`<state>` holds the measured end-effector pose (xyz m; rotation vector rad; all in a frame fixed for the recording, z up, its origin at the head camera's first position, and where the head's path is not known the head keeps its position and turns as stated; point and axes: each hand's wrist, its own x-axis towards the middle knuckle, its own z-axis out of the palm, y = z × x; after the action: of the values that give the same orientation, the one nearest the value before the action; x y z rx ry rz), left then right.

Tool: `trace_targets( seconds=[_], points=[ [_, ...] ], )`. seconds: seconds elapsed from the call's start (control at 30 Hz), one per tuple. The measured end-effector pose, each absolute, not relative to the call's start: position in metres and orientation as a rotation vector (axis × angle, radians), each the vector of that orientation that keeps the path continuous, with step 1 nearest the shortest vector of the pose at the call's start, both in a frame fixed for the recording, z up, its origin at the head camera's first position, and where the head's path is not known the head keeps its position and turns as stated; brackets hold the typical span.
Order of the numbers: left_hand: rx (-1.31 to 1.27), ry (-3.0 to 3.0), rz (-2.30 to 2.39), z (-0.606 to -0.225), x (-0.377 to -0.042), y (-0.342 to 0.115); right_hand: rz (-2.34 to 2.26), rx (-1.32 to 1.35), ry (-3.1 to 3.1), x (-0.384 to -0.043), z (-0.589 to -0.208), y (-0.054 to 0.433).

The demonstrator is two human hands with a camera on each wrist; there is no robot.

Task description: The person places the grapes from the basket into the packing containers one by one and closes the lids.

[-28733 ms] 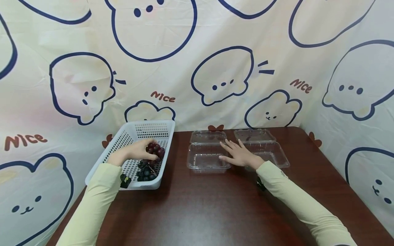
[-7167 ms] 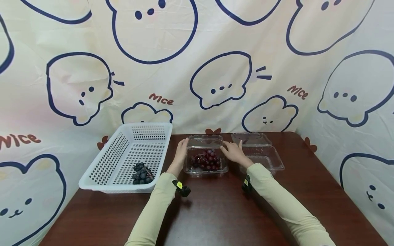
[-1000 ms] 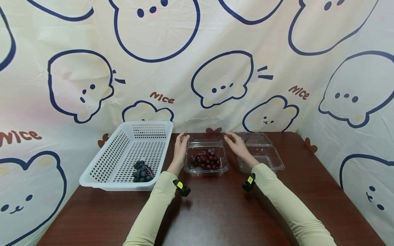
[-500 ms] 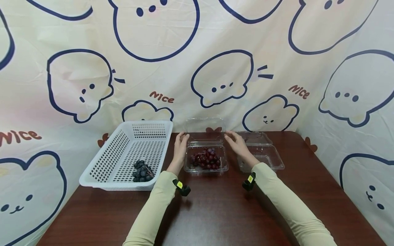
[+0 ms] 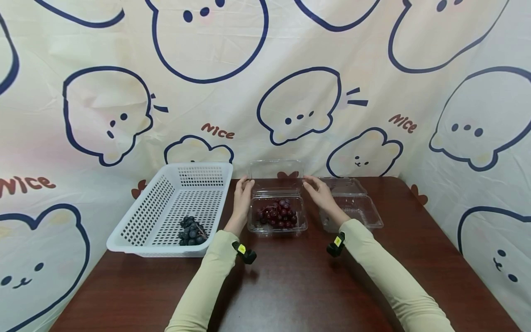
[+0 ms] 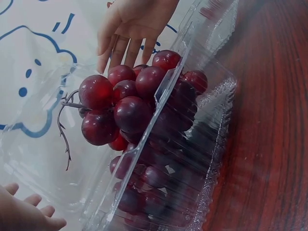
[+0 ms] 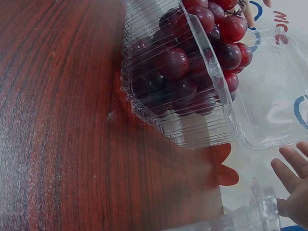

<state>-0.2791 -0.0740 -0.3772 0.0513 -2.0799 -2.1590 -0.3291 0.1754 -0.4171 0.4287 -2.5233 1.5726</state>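
Observation:
A clear plastic clamshell box [image 5: 257, 229] stands mid-table with a bunch of red grapes [image 5: 279, 214] in its base. Its lid [image 5: 275, 185] is raised, standing nearly upright behind the grapes. My left hand [image 5: 242, 196] is at the lid's left edge, fingers loosely extended. At the right edge, my right hand [image 5: 321, 194] faces it, fingers also extended. In the right wrist view the red grapes [image 7: 173, 63] rise above the rim, and my right hand [image 7: 296, 187] is beside the lid with fingers spread. The left wrist view shows my left hand [image 6: 26, 211] only partly.
A white perforated basket [image 5: 137, 219] stands on the left, holding a bunch of black grapes [image 5: 192, 231]. A second clear clamshell box [image 5: 367, 214] sits on the right with its lid back. Behind the brown table [image 5: 286, 286] hangs a patterned cloth [image 5: 232, 106].
The red grapes, gripped by my left hand in the basket earliest, now lie in the left box. Its lid has swung from lying back to nearly upright. The last second shows hardly any movement.

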Motion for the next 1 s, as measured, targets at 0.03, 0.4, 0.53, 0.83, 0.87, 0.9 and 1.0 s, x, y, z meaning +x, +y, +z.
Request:
trace_targets(
  seconds=[0.03, 0.4, 0.53, 0.83, 0.87, 0.9, 1.0],
  points=[
    [0.05, -2.072, -2.163, -0.376, -0.278, -0.074, 1.572, 0.432, -2.522, -0.329, -0.417, 0.176],
    [0.052, -2.059, -2.154, -0.378, -0.281, -0.075, 1.608, 0.434, -2.503, -0.328, -0.413, 0.175],
    [0.061, -2.039, -2.16, -0.391, -0.293, -0.076, 1.61, 0.427, -2.5, -0.327, -0.412, 0.175],
    [0.061, -2.016, -2.151, -0.408, -0.306, -0.078, 1.635, 0.437, -2.495, -0.324, -0.41, 0.176],
    [0.063, -2.022, -2.149, -0.408, -0.305, -0.078, 1.651, 0.436, -2.492, -0.323, -0.408, 0.175],
    [0.063, -2.027, -2.149, -0.408, -0.304, -0.079, 1.646, 0.45, -2.488, -0.319, -0.404, 0.175],
    [0.059, -2.042, -2.152, -0.407, -0.303, -0.079, 1.683, 0.467, -2.464, -0.31, -0.395, 0.173]
  ],
)
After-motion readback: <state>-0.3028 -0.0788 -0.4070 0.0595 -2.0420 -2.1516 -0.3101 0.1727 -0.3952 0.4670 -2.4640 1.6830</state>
